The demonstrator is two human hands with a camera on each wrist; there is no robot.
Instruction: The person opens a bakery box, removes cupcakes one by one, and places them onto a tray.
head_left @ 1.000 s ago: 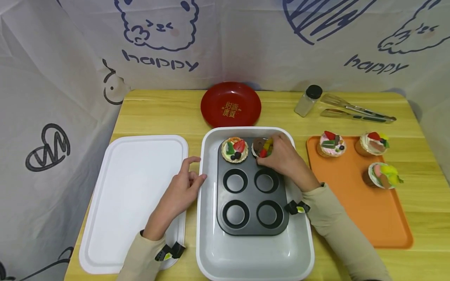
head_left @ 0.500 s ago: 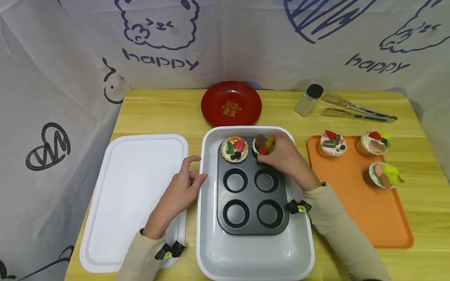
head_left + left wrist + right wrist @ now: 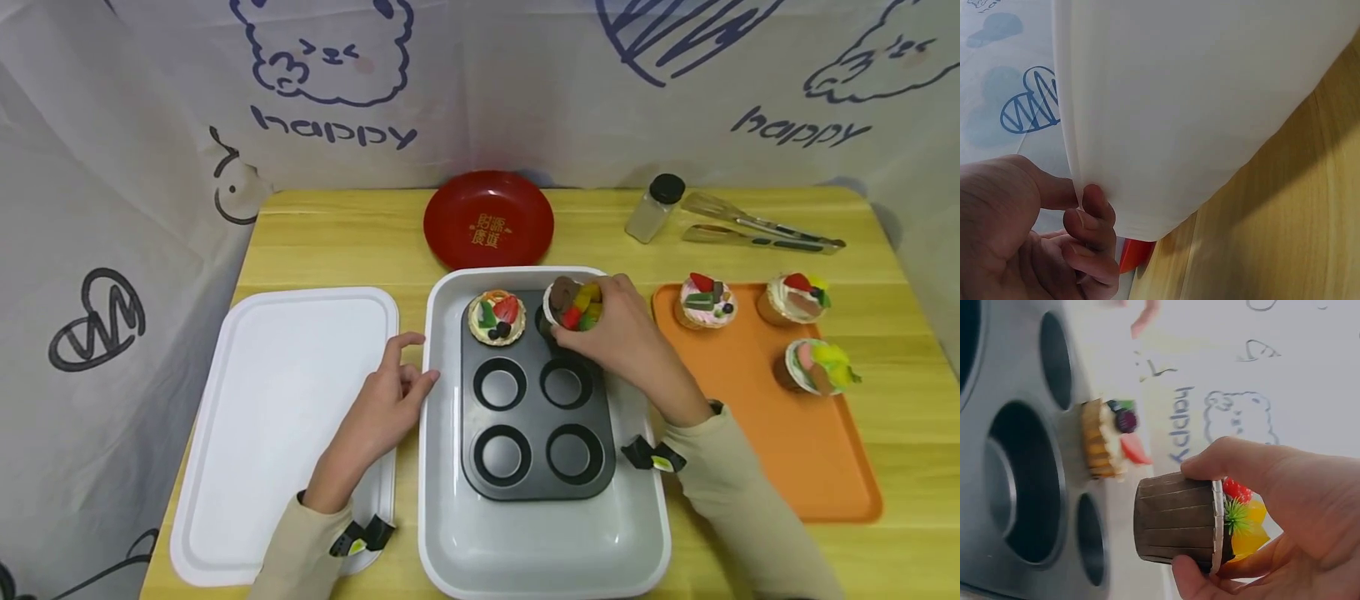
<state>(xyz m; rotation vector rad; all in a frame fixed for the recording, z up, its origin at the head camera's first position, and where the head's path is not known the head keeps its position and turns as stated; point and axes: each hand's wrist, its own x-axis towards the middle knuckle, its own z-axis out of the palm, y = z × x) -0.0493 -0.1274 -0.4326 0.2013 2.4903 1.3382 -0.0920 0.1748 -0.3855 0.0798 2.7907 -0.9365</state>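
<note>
My right hand (image 3: 633,346) holds a cupcake (image 3: 566,304) between thumb and fingers above the back right cup of a dark muffin tin (image 3: 536,417). In the right wrist view, the cupcake's brown wrapper (image 3: 1175,519) is tilted sideways and apart from the tin, with yellow fruit and a red berry on top. A fruit-topped cupcake (image 3: 497,318) sits in the tin's back left cup; the other cups shown hold nothing. Around the tin stands a white basin (image 3: 543,550). My left hand (image 3: 382,417) pinches its left rim, the thumb tip hidden behind the rim in the left wrist view.
Three more cupcakes stand on or at the edge of an orange tray (image 3: 787,467) to the right. A white lid-like tray (image 3: 292,433) lies left. Behind are a red plate (image 3: 489,221), a black-capped jar (image 3: 655,208) and metal tongs (image 3: 761,229).
My right hand has lifted the cupcake up out of the back right cup and moved slightly right and toward me. The left hand has stayed at the basin's rim.
</note>
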